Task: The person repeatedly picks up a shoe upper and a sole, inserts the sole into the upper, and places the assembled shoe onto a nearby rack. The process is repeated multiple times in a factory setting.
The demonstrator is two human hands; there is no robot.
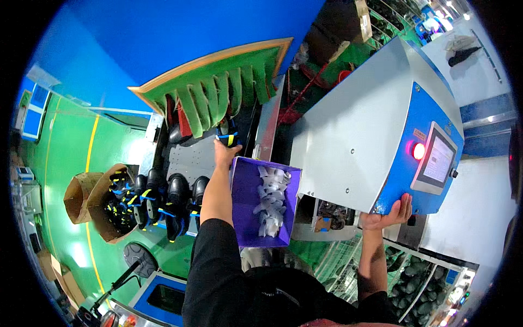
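My left hand reaches forward and grips the near end of a black shoe with blue and yellow trim. That shoe lies on a dark conveyor bed, at the edge of a green strip curtain. Out to the right, my right hand is at the lower edge of a white and blue machine, fingers stretched out and holding nothing. Between my arms stands a purple box with a pile of whitish, curled pieces inside.
Several black shoes stand along the conveyor's near end, by cardboard boxes of shoe parts. Red shoe-like items sit under the curtain. The machine carries a lit red button and a screen. A wire rack stands below right.
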